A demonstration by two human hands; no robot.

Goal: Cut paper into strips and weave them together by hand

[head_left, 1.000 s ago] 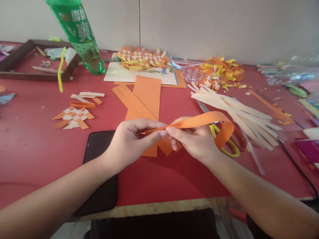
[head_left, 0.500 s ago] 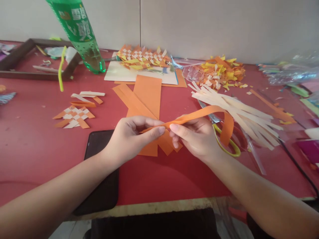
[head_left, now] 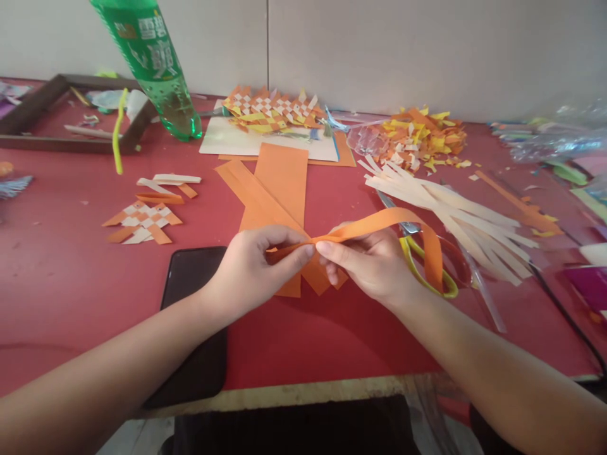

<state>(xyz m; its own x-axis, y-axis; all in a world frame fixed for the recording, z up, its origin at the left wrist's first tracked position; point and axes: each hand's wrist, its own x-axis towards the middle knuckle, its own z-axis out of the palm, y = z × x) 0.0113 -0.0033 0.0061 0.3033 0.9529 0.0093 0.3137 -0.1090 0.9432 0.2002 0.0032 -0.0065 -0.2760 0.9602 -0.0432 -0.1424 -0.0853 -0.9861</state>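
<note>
A long orange paper strip [head_left: 389, 218] is pinched between both hands above the red table. My left hand [head_left: 265, 256] grips its left part between thumb and fingers. Right beside it, thumb tip close to thumb tip, my right hand [head_left: 365, 256] pinches the strip too. The strip's free end arches over my right hand and hangs down near the scissors [head_left: 417, 253]. Under and behind the hands lie orange paper sheets [head_left: 282, 183] and folded orange strips [head_left: 256, 189]. To the right is a bundle of pale strips [head_left: 446, 208].
A black phone [head_left: 194, 354] lies by the front edge under my left forearm. On the left are a small woven paper piece [head_left: 142, 221], a green bottle [head_left: 165, 82] and a dark frame [head_left: 61, 145]. Farther back sit a larger woven piece [head_left: 270, 110] and folded paper pieces [head_left: 422, 136].
The arch of the orange strip has sunk lower, and its hanging end has dropped slightly. Both hands keep their pinch, with the thumb tips a little closer together.
</note>
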